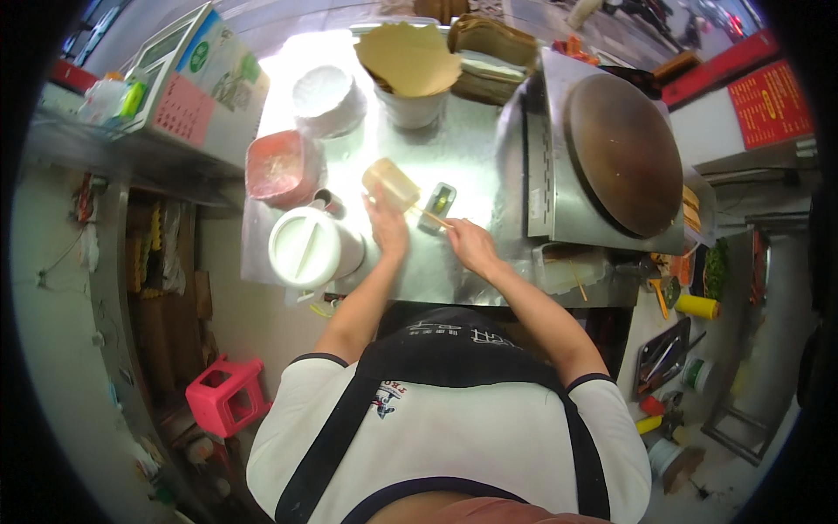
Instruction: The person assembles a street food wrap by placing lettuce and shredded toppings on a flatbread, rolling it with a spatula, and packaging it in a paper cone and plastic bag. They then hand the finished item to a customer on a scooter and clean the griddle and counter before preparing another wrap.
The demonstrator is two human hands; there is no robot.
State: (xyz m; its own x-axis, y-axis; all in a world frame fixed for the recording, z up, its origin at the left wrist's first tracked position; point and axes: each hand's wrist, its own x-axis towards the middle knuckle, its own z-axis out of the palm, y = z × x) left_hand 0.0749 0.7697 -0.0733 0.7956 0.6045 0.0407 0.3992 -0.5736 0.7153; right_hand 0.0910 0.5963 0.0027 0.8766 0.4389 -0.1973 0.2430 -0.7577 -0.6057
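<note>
My left hand (387, 226) holds a translucent beige plastic container (391, 183), which is tilted over the steel counter. In my right hand (473, 245) is the end of a thin wooden stick (432, 216), whose far end reaches the container's rim at the right. Whether the stick goes inside cannot be told. Behind the stick, a small grey tray (437, 204) with something green in it lies on the steel counter (471, 154). A large white lidded jug (304, 247) and a metal cup (329, 202) stand left of my left hand.
A round griddle (625, 154) fills the right side. Along the back stand a white bucket with brown paper sheets (409, 59) and a paper-lined brown bag (491, 59). At left are a red tub (281, 167) and a white round container (324, 95). A clear bin (569, 268) sits front right.
</note>
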